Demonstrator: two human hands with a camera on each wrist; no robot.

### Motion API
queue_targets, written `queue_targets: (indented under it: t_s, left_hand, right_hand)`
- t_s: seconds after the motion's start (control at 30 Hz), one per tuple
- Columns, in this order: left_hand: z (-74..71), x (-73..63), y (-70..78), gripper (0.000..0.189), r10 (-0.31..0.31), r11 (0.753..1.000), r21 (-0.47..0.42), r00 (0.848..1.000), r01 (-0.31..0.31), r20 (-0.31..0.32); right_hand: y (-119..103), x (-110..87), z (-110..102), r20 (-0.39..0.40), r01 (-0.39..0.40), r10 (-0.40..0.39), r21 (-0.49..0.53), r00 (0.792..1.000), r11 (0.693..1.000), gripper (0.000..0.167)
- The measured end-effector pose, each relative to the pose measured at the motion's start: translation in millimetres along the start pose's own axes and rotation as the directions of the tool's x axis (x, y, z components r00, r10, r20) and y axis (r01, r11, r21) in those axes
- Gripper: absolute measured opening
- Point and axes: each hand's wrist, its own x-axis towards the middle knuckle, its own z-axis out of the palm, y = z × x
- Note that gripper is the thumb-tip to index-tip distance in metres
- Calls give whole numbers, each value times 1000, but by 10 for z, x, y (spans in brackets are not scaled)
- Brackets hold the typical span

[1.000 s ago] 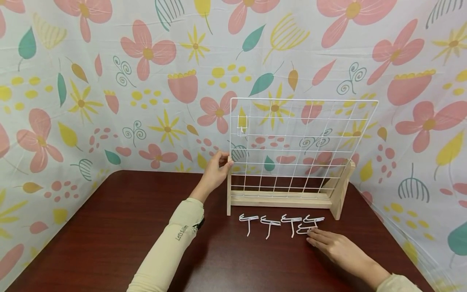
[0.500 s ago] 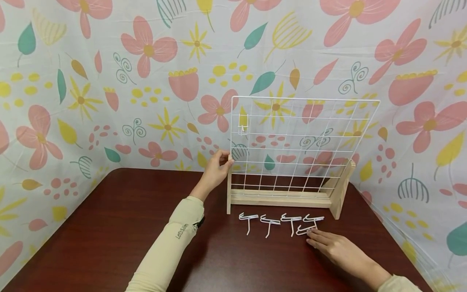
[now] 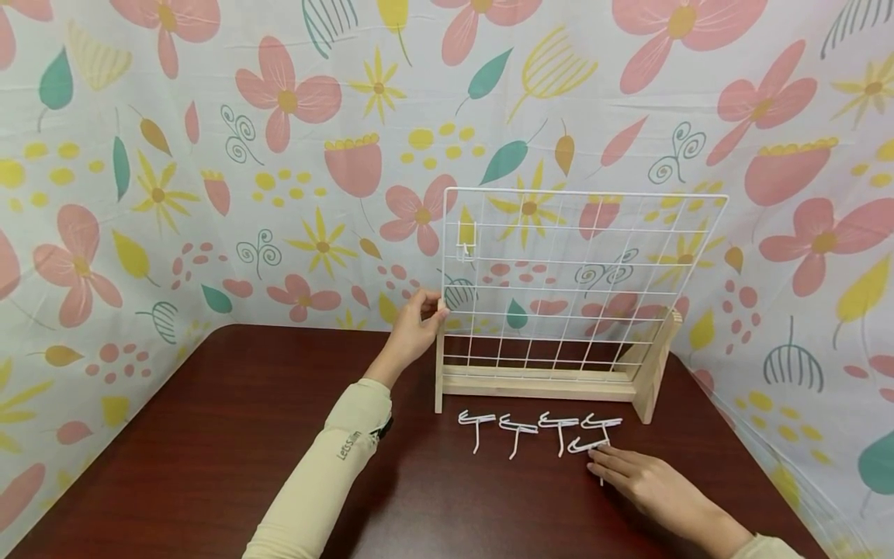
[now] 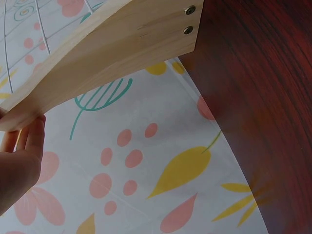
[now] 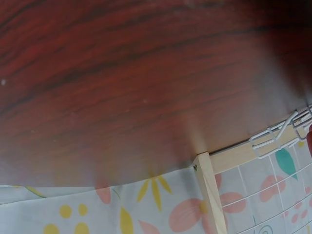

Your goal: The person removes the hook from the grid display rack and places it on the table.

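A white wire grid panel (image 3: 559, 264) stands upright in a pale wooden stand (image 3: 538, 384). My left hand (image 3: 412, 330) grips the top of the stand's left side board (image 4: 97, 63), thumb in front and fingers behind. At the table's right, my right hand (image 3: 649, 481) pinches a white wire hook (image 3: 585, 446) with its fingertips, and the fingers cover part of it. Several like hooks, one of them a white hook (image 3: 517, 425), lie in a row before the stand. Another white hook (image 3: 466, 241) hangs on the grid's upper left.
The dark red-brown wooden table (image 3: 244, 435) bears everything. A flowered cloth (image 3: 279, 194) hangs behind it and along both sides. In the right wrist view, the stand's end board (image 5: 210, 190) rises near the hooks.
The hook at my right fingertips has turned slightly, and its stem now shows below the fingers. The left hand keeps its place on the stand.
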Motion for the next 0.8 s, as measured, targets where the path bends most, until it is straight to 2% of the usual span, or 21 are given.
queue_targets:
  t_s: [0.3, 0.43, 0.7, 0.8]
  left_hand:
    - [2, -6, 0, 23, 18, 1000, -4, 1000, -18, -10]
    - [4, -8, 2, 23, 19, 1000, -5, 1000, -19, -10]
    - [7, -8, -2, 23, 5, 1000, -5, 1000, -5, -9]
    - [11, 0, -6, 23, 4, 1000, -2, 1000, -4, -11]
  right_hand:
    - [-13, 16, -32, -57, 7, -6, 15, 998, 1000, 51]
    - [5, 72, -48, -119, -16, 20, 28, 993, 999, 46]
    - [111, 306, -111, -263, -89, 99, 48, 960, 995, 43]
    - [166, 423, -147, -294, -100, 114, 61, 949, 993, 43]
